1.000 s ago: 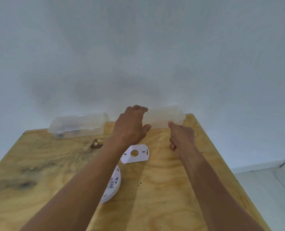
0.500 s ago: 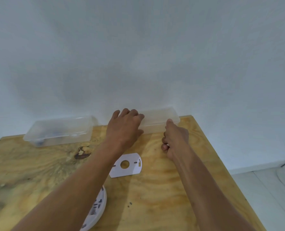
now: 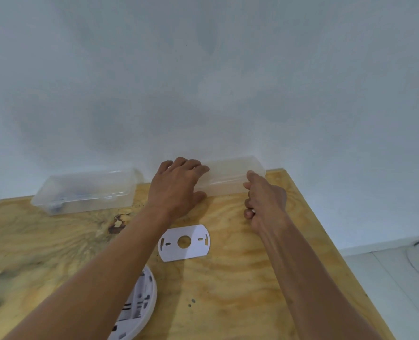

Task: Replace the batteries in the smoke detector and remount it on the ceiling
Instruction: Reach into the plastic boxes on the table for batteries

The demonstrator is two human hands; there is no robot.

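Observation:
A white round smoke detector [image 3: 139,305] lies back side up near the table's front, partly hidden under my left forearm. Its flat white mounting plate [image 3: 184,242] lies apart from it in the middle of the table. A clear plastic box [image 3: 230,176] stands against the wall at the back right. My left hand [image 3: 176,187] grips the box's left end, fingers over the top and thumb at the front. My right hand [image 3: 265,200] has its fingers curled and one extended fingertip against the box's front right edge.
A second clear plastic box [image 3: 85,190] with small dark items inside stands at the back left against the white wall. The plywood table [image 3: 240,290] ends close on the right, with white floor [image 3: 387,278] beyond it.
My left hand has settled onto the left end of the right box, fingers over its top. My right hand stays by the box's front right edge. The view has shifted a little.

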